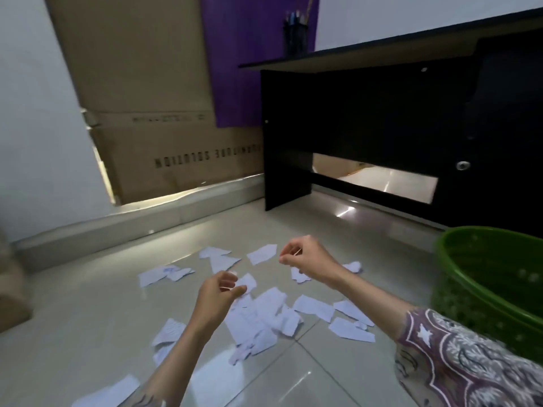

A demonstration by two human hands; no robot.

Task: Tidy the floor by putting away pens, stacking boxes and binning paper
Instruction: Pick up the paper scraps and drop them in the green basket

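Many torn paper scraps [266, 315] lie across floor tiles [338, 374], w/ green basket [482, 292] at right. Left hand [219, 293] & right hand [304, 254] hover above them, fingers loosely curled; right maybe pinches a thin sliver, too blurry to tell.

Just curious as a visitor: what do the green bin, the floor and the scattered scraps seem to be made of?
Green bin: probably moulded plastic, glossy, with a perforated wall.
Floor: glazed tile, by its reflections and grout lines.
Scraps: thin white paper, torn-edged, some with faint writing.
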